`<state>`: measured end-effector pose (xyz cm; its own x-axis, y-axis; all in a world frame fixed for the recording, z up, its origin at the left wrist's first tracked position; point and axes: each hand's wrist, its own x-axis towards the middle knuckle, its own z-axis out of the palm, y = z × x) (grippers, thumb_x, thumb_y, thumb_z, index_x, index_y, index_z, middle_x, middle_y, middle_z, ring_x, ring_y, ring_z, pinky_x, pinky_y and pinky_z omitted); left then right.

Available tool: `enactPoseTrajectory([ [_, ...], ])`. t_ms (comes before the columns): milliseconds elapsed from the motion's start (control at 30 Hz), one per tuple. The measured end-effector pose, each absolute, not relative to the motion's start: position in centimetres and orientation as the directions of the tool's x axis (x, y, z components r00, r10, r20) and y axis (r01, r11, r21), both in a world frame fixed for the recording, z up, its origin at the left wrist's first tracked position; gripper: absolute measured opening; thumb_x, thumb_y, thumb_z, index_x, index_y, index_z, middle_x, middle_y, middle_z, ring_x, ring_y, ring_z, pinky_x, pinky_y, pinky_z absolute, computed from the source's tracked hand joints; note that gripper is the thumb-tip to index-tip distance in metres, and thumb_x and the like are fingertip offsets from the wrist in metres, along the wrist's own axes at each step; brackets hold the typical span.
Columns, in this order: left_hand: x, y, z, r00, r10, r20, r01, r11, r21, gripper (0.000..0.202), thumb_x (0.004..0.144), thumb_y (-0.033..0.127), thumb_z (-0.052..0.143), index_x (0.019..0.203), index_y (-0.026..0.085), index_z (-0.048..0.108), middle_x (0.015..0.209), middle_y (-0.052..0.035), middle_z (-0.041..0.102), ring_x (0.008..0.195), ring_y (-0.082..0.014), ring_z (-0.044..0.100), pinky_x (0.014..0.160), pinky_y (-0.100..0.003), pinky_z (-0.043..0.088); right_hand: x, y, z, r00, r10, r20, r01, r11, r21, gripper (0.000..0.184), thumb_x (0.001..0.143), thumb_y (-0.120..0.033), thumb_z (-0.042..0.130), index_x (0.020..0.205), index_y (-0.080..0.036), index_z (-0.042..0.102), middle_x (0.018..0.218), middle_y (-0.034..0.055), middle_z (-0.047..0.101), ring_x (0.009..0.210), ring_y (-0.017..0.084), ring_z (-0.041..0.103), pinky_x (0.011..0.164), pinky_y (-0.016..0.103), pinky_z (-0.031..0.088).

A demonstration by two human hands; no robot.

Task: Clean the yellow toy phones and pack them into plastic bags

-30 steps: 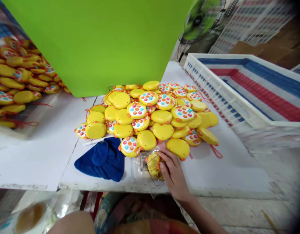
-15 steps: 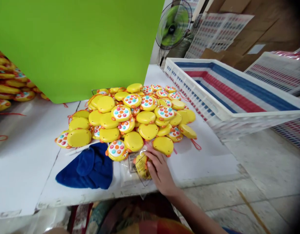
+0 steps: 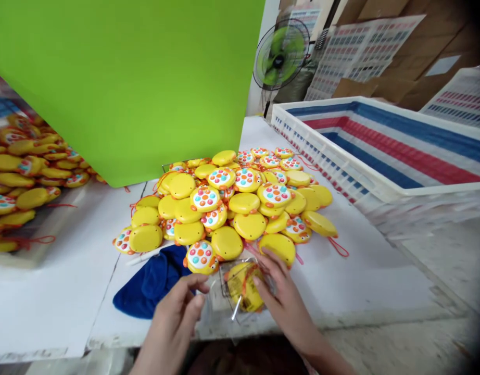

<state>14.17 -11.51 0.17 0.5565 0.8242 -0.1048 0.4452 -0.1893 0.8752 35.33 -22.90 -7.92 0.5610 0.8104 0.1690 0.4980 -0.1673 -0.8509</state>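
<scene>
A heap of round yellow toys point(image 3: 240, 203) with coloured buttons lies on the white table point(image 3: 361, 281). At its near edge a yellow toy sits inside a clear plastic bag point(image 3: 243, 284). My right hand point(image 3: 282, 297) grips the bag's right side, fingers curled on it. My left hand point(image 3: 177, 317) has come up from below, fingers pinched at the bag's left edge. A blue cloth point(image 3: 156, 278) lies just left of my hands.
A green board point(image 3: 126, 78) stands behind the heap. A white crate point(image 3: 365, 151) with a red and blue striped lining sits at the right. More yellow toys point(image 3: 25, 177) pile up at far left. A fan point(image 3: 281, 57) stands behind.
My left hand has come into view and reached the bag's left edge. My right hand has lifted the bagged toy slightly. The view has swung back left.
</scene>
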Motion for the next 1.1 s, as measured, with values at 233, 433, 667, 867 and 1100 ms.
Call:
enactPoseTrajectory([
  [233, 16.5, -11.1, -4.9, 0.519, 0.838, -0.165, 0.592, -0.214, 0.777, 0.051, 0.085, 0.044, 0.047, 0.128, 0.015, 0.047, 0.096, -0.0082, 0.063, 0.059, -0.0171, 0.056, 0.064, -0.035, 0.05, 35.7, -22.2, -9.1, 0.606, 0.795, -0.036, 0.035, -0.072, -0.997, 0.055, 0.075, -0.024, 0.065, 0.128, -0.028, 0.05, 0.114, 0.0083, 0.061, 0.098, 0.023, 0.061, 0.085, 0.04, 0.054],
  [433, 16.9, -11.2, -4.5, 0.51, 0.821, -0.254, 0.303, 0.105, 0.947, 0.042, 0.074, 0.042, 0.063, 0.107, 0.017, 0.057, 0.072, 0.001, 0.054, 0.058, -0.0156, 0.053, 0.056, -0.029, 0.048, 35.4, -22.9, -7.4, 0.532, 0.841, -0.098, -0.193, 0.007, -0.981, 0.062, 0.071, -0.025, 0.073, 0.129, -0.032, 0.05, 0.122, 0.0064, 0.062, 0.106, 0.023, 0.059, 0.089, 0.037, 0.05],
  [667, 16.7, -10.9, -5.0, 0.475, 0.819, -0.322, -0.004, 0.368, 0.93, 0.038, 0.067, 0.04, 0.076, 0.094, 0.016, 0.064, 0.068, 0.0016, 0.058, 0.06, -0.0109, 0.053, 0.059, -0.021, 0.045, 35.6, -22.2, -6.7, 0.45, 0.831, -0.328, -0.471, -0.092, -0.877, 0.043, 0.076, -0.056, 0.063, 0.103, -0.022, 0.069, 0.108, 0.0085, 0.07, 0.106, 0.027, 0.06, 0.093, 0.041, 0.045],
  [867, 16.9, -11.3, -4.1, 0.497, 0.798, -0.341, -0.056, 0.421, 0.905, 0.041, 0.067, 0.044, 0.076, 0.098, 0.017, 0.068, 0.081, -0.0042, 0.067, 0.073, -0.0156, 0.06, 0.07, -0.025, 0.049, 36.4, -21.5, -6.2, 0.454, 0.866, -0.208, -0.065, -0.201, -0.977, 0.041, 0.083, -0.055, 0.054, 0.077, -0.017, 0.068, 0.076, 0.0045, 0.068, 0.077, 0.023, 0.061, 0.073, 0.033, 0.047],
  [1100, 17.1, -11.6, -4.6, 0.52, 0.769, -0.372, 0.047, 0.409, 0.911, 0.046, 0.074, 0.054, 0.065, 0.096, 0.014, 0.071, 0.079, -0.0086, 0.07, 0.071, -0.0187, 0.062, 0.062, -0.026, 0.05, 36.4, -21.5, -5.2, 0.452, 0.882, -0.133, 0.114, -0.205, -0.972, 0.041, 0.089, -0.053, 0.043, 0.084, -0.018, 0.064, 0.085, 0.0064, 0.067, 0.087, 0.025, 0.06, 0.08, 0.034, 0.045],
])
